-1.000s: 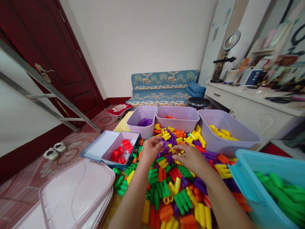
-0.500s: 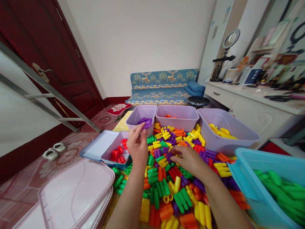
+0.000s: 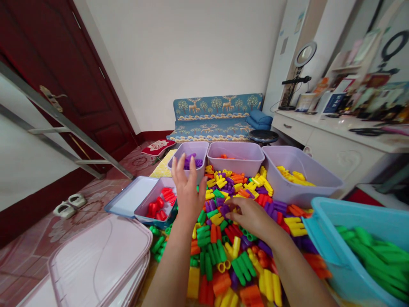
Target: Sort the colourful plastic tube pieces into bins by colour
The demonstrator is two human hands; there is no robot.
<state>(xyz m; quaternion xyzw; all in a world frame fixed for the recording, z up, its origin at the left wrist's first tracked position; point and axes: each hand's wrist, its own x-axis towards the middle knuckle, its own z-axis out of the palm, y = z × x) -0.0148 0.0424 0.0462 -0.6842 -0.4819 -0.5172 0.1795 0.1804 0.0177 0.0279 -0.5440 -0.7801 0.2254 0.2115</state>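
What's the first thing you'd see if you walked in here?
A big heap of bright plastic tube blocks fills the middle, in red, yellow, green, purple and orange. The left hand is raised open before the purple-block bin, while the right hand rests on the heap. A blue bin of green blocks sits at right.

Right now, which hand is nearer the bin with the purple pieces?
Left. The left hand is raised, fingers spread, just before the purple bin. The right hand rests lower on the mixed pile.
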